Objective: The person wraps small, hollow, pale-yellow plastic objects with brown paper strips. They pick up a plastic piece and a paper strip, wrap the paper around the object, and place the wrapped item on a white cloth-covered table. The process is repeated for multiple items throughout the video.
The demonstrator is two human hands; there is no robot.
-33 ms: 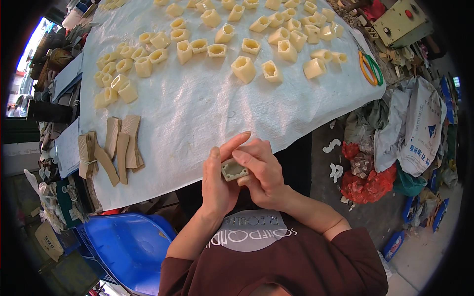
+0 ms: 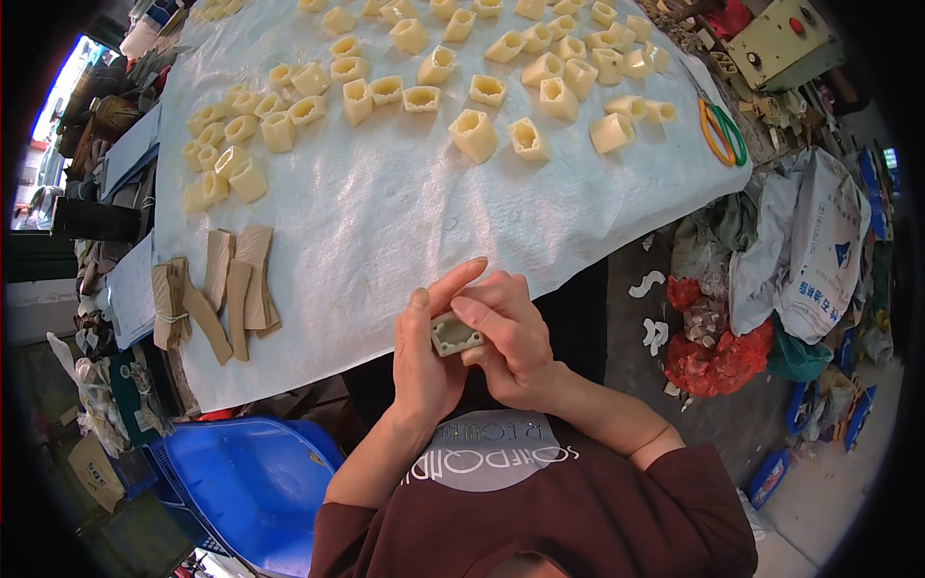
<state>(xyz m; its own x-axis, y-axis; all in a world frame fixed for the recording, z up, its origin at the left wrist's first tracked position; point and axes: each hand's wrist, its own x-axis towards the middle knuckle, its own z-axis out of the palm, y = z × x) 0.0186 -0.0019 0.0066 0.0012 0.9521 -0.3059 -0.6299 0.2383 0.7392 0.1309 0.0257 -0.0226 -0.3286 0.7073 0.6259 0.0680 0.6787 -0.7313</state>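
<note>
A small hollow greyish block (image 2: 457,336) with a notched inner rim is held in front of my chest, just off the near edge of the table. My left hand (image 2: 422,358) wraps its left side, thumb upright and index finger stretched over the top. From the other side my right hand (image 2: 517,339) pinches the block, fingertips on its upper and lower right edges. Its open end faces up; the underside is hidden by my hands. Beyond them, many pale yellow hollow blocks (image 2: 473,136) of similar shape lie spread over the white sheet (image 2: 366,231).
Brown curved strips (image 2: 252,270), some tied in a bundle, lie at the sheet's left. Green and orange rings (image 2: 723,135) rest at its right edge. A blue plastic chair (image 2: 251,482) stands at lower left. Red bags (image 2: 718,361) and a white sack (image 2: 824,250) sit on the right.
</note>
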